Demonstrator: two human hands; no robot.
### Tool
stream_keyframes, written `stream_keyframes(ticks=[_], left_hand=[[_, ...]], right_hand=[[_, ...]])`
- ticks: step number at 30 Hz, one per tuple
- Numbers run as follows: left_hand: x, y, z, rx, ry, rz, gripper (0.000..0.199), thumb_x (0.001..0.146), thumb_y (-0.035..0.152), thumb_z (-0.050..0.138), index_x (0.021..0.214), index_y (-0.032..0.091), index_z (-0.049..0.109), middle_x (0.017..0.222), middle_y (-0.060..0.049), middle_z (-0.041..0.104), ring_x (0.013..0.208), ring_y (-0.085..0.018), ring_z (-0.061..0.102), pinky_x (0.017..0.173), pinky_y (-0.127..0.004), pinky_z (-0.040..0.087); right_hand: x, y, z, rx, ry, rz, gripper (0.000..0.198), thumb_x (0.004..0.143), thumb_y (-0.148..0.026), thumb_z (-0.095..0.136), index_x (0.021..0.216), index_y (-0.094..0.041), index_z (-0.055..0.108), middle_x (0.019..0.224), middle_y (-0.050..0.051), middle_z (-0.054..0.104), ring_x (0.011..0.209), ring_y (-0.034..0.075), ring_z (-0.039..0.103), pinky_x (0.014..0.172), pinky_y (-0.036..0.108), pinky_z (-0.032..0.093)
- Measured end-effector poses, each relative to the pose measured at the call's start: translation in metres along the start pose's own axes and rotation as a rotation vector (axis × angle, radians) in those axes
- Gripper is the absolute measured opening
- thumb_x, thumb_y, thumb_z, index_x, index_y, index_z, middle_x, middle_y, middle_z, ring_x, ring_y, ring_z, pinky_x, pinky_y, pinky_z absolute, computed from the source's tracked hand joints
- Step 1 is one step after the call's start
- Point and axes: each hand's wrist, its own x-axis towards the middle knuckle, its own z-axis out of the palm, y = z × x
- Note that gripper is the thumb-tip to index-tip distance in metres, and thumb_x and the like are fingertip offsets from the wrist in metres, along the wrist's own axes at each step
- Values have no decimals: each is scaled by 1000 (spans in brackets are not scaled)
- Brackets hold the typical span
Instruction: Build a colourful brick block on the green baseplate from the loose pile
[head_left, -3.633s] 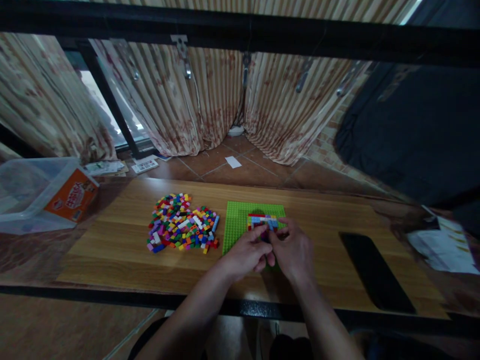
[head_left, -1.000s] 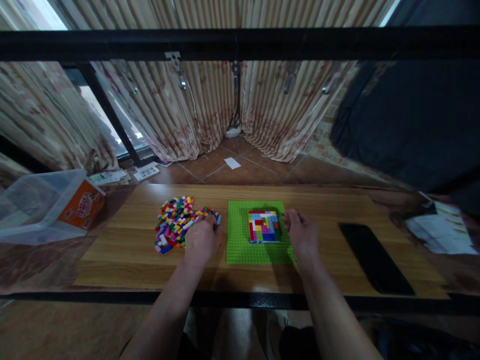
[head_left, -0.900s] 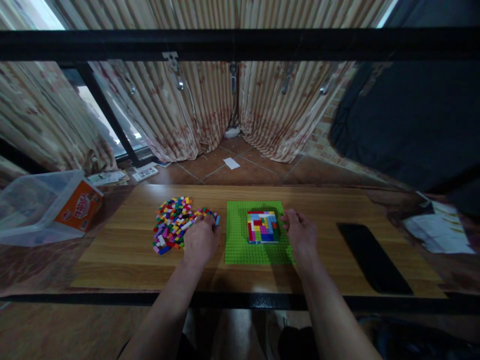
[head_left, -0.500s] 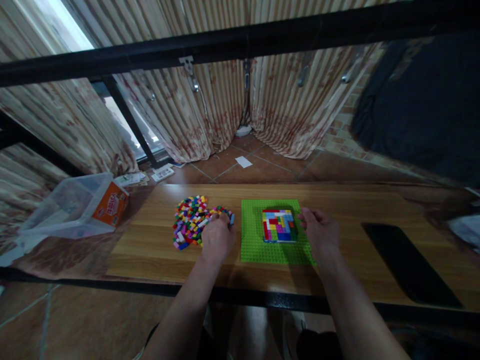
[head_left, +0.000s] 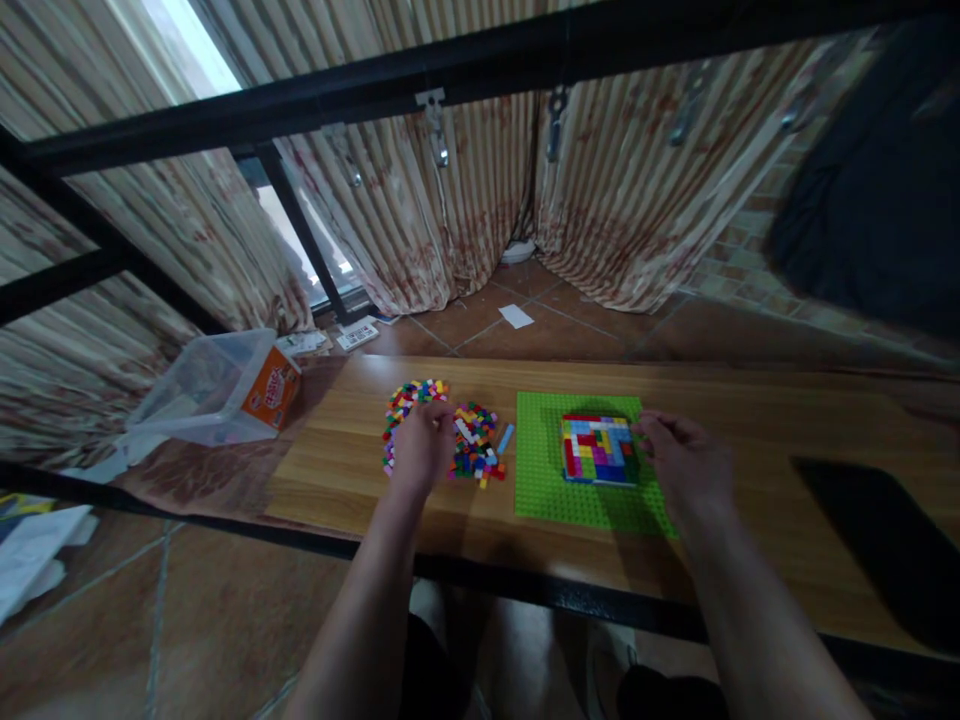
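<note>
My left hand point(head_left: 421, 447) is over the pile of small coloured building bricks point(head_left: 474, 455), its fingers bent together in a pinch. Whatever they hold, if anything, is too small to make out. A long light blue brick point(head_left: 505, 438) lies between the pile and the green studded baseplate point(head_left: 534, 490). On that baseplate stands a square, many-coloured brick build point(head_left: 598, 450) with a blue front row. My right hand point(head_left: 686, 465) is at the right side of the build, thumb and fingers closed together. Its grip is hidden from me.
Wooden table point(head_left: 330, 490) under everything. A dark flat slab point(head_left: 881, 540) lies at its right end. Beyond its left end is a clear plastic bin point(head_left: 199, 395) with an orange label. A black metal rail point(head_left: 360, 85) crosses in front of striped curtains point(head_left: 420, 220).
My left hand has moved left across the pile, uncovering its right part and the light blue brick. My right hand stays beside the build. The view has turned left.
</note>
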Motion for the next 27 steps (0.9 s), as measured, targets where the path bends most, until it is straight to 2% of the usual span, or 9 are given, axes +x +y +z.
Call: stream_keyframes(ticks=[3,6,12,16,22,27], left_hand=[[8,-17,-15,-5,23,-121,27,84,16,52,98,17,74,92,-7,74,84,-20,65,73,-27,46],[9,-29,-20,6,-18,-133,27,80,15,55,100,18,74,94,-6,73,84,-20,66,75,-28,47],[2,-33,-8,31,-95,20,25,76,15,64,98,19,74,106,-7,72,93,-20,66,83,-29,49],[0,-34,-5,18,-108,108,23,77,14,63,94,22,75,109,-7,71,96,-20,66,90,-30,49],[2,-46,-17,-31,-137,57,23,70,5,60,83,18,75,94,-5,73,86,-18,66,85,-29,51],[-3,-40,-19,-85,-222,131,17,70,10,65,80,19,76,91,-3,74,83,-17,66,82,-27,51]], right_hand=[[-1,-1,0,-9,-10,-5,26,66,-34,66,83,-15,70,69,2,68,57,11,58,54,24,45],[-2,-2,0,-21,-17,-14,25,67,-33,64,84,-16,71,69,2,67,58,11,57,54,24,44],[-3,-1,2,-44,-23,-33,26,64,-34,66,82,-17,71,65,0,64,57,11,54,51,23,43],[-3,1,3,-21,-50,-47,28,65,-37,67,84,-17,71,66,0,64,56,11,54,49,22,43],[-5,0,3,-99,-33,-47,33,66,-40,67,86,-15,72,66,1,64,57,12,55,53,25,44],[-7,-3,4,-115,-35,-47,34,66,-37,66,89,-14,72,66,1,63,58,12,55,54,24,44]])
